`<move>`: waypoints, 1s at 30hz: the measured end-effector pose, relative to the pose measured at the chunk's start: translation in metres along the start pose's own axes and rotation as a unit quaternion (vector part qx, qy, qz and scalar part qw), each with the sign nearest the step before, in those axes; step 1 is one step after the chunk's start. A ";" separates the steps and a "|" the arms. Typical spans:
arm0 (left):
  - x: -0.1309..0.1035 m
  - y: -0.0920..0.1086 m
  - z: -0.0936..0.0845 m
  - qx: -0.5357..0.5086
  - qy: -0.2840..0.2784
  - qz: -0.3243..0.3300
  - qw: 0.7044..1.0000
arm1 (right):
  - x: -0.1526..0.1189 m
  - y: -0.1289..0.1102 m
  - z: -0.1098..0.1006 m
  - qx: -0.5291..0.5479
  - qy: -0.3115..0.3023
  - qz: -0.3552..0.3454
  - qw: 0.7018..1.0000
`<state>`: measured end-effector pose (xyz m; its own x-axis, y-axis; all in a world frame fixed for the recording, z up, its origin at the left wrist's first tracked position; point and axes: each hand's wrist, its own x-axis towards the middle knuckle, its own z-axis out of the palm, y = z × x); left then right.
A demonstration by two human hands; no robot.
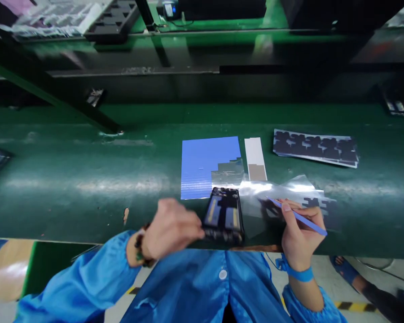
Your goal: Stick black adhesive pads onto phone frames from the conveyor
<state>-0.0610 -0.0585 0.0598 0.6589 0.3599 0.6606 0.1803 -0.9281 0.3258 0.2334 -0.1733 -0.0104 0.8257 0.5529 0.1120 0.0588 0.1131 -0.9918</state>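
My left hand [175, 226], blurred by motion, has its fingers curled against the lower left corner of an opened phone [226, 213]. Black parts and two pale rectangular areas show inside the phone, and its lower end is blurred. Slim blue tweezers [305, 220] are pinched in my right hand [301, 231], their tip pointing left over clear film. That clear film [289, 190] lies right of the phone, with dark cut-out shapes on its right part. Behind the phone is a blue sheet [202, 163] with a grey stepped patch at its lower right.
A white and grey strip [255, 154] lies beside the blue sheet. Farther right is a stack of black die-cut sticker sheets [314, 146]. A dark post [70, 107] rises at left. Trays [112, 20] stand on the far shelf. Another person's foot [345, 269] shows at lower right.
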 end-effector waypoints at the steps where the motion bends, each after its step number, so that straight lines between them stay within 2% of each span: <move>1: 0.015 -0.018 -0.003 0.013 0.022 -0.037 0.999 | 0.000 0.000 -0.001 0.006 -0.002 0.003 1.000; 4: 0.061 -0.088 0.006 0.064 0.148 -0.067 0.985 | -0.001 0.001 -0.002 0.018 -0.005 0.011 1.000; 6: 0.085 -0.143 0.024 0.087 0.155 -0.107 0.978 | -0.001 0.002 -0.003 0.018 -0.006 0.014 1.000; 9: 0.107 -0.215 0.048 0.109 0.083 -0.187 0.973 | 0.000 0.003 -0.004 0.018 -0.007 0.020 1.000; 10: 0.110 -0.232 0.053 0.115 0.055 -0.208 0.970 | 0.000 0.004 -0.005 0.019 -0.009 0.022 1.000; 12: 0.110 -0.255 0.062 0.129 -0.006 -0.246 0.961 | -0.001 0.006 -0.006 0.015 -0.013 0.024 1.000; 14: 0.104 -0.263 0.067 0.141 -0.063 -0.275 0.949 | -0.001 0.006 -0.007 0.005 -0.018 0.027 0.999; 16: 0.096 -0.263 0.071 0.147 -0.099 -0.283 0.943 | -0.001 0.005 -0.006 -0.003 -0.011 0.030 0.999; 20: 0.081 -0.260 0.073 0.150 -0.114 -0.286 0.940 | 0.009 -0.008 0.011 -0.023 -0.014 0.011 1.000; 22: 0.075 -0.261 0.071 0.163 -0.103 -0.304 0.933 | 0.022 -0.016 0.031 -0.035 -0.057 -0.008 0.998; 25: 0.071 -0.266 0.066 0.195 -0.071 -0.338 0.918 | 0.045 -0.022 0.073 -0.004 -0.141 -0.012 0.990; 28: 0.069 -0.270 0.062 0.195 -0.062 -0.354 0.912 | 0.057 -0.014 0.116 0.012 -0.241 0.012 0.970; 30: 0.070 -0.271 0.061 0.186 -0.069 -0.355 0.914 | 0.055 -0.006 0.134 0.001 -0.277 0.027 0.960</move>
<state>-0.0196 0.2123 -0.0236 0.3597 0.8925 0.2722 0.8167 -0.4422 0.3707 0.2036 -0.0326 0.0096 0.4018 0.9126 0.0761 0.0220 0.0735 -0.9971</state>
